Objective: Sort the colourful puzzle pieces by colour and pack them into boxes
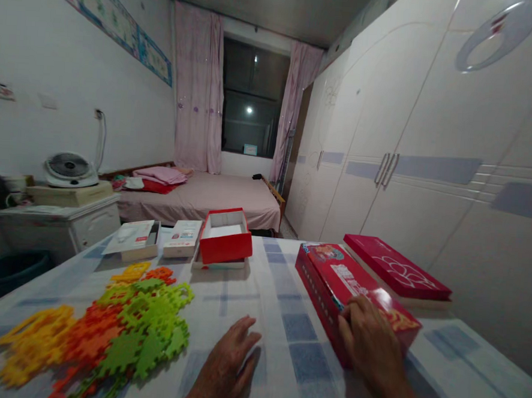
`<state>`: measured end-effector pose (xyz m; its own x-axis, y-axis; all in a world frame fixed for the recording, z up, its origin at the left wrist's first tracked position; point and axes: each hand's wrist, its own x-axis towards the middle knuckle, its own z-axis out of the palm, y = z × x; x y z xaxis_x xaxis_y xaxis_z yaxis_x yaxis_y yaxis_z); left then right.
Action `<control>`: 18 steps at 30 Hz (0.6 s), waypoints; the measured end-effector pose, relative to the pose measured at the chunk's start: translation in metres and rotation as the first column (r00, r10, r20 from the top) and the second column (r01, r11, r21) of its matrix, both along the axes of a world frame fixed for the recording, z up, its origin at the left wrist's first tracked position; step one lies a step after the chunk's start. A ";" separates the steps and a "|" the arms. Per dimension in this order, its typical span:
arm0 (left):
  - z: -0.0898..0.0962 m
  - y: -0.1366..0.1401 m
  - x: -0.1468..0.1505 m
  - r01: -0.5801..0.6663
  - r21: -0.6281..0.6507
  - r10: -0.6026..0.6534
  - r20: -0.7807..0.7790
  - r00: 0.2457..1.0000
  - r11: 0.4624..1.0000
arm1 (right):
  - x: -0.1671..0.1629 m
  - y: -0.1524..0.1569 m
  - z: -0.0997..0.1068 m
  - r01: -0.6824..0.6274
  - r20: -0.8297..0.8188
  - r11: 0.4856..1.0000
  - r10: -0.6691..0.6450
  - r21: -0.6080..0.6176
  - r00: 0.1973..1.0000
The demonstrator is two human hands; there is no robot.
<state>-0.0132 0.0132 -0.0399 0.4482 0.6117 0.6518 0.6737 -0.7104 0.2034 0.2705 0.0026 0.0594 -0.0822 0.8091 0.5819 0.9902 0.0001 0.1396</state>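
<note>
My right hand point(374, 344) lies over the near end of a long red printed box point(319, 286), its fingers curled at the box's left edge. The box looks closed, and part of its top is hidden by the hand. Left of it, my left hand point(226, 365) is low over the checked tablecloth point(278, 368), holding nothing, with its fingers stretched out. Nearest to that hand is a loose pile of flat, tooth-edged pieces: green ones point(150, 318), orange ones point(96, 327) and yellow ones point(41, 335).
Along the far table edge stand an open red box point(227, 244), a white box point(182, 239) and an open white box point(139, 242). A flat dark-red box point(399, 267) lies at the right. Beyond are a bed point(221, 193), wardrobe point(433, 125) and fan point(69, 168).
</note>
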 end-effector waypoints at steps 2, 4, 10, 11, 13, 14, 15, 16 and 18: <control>0.010 -0.006 0.003 0.042 0.009 -0.043 0.014 0.999 0.999 | -0.016 -0.037 0.002 -0.266 0.004 0.964 0.266 0.006 0.964; 0.022 -0.014 0.007 0.101 0.056 -0.102 0.012 0.995 0.993 | -0.029 -0.065 0.009 -0.490 0.010 0.871 0.490 0.018 0.872; 0.067 -0.034 0.029 0.305 0.121 -0.297 -0.076 0.952 0.945 | -0.046 -0.076 0.029 -0.670 0.013 0.742 0.670 0.012 0.742; 0.073 -0.035 0.033 0.328 0.093 -0.320 -0.096 0.943 0.940 | -0.046 -0.072 0.031 -0.672 0.019 0.740 0.672 0.008 0.740; 0.081 -0.033 0.042 0.365 0.041 -0.359 -0.103 0.928 0.930 | -0.045 -0.064 0.034 -0.682 0.034 0.731 0.682 -0.028 0.730; 0.082 -0.032 0.046 0.377 0.027 -0.373 -0.089 0.923 0.926 | -0.044 -0.060 0.036 -0.690 0.039 0.720 0.693 -0.067 0.720; 0.083 -0.030 0.049 0.388 0.022 -0.385 -0.069 0.920 0.922 | -0.043 -0.056 0.038 -0.697 0.045 0.708 0.705 -0.114 0.708; 0.082 -0.028 0.052 0.399 0.022 -0.397 -0.050 0.916 0.917 | -0.042 -0.053 0.040 -0.704 0.054 0.692 0.718 -0.157 0.694; 0.081 -0.024 0.056 0.424 0.027 -0.423 -0.038 0.905 0.905 | -0.040 -0.049 0.046 -0.709 0.080 0.666 0.740 -0.232 0.668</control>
<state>0.0426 -0.0113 0.0408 0.6802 0.3380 0.6505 0.3134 -0.9363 0.1588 0.2304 -0.0465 0.1054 -0.7594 0.5349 0.3703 0.6301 0.7464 0.2142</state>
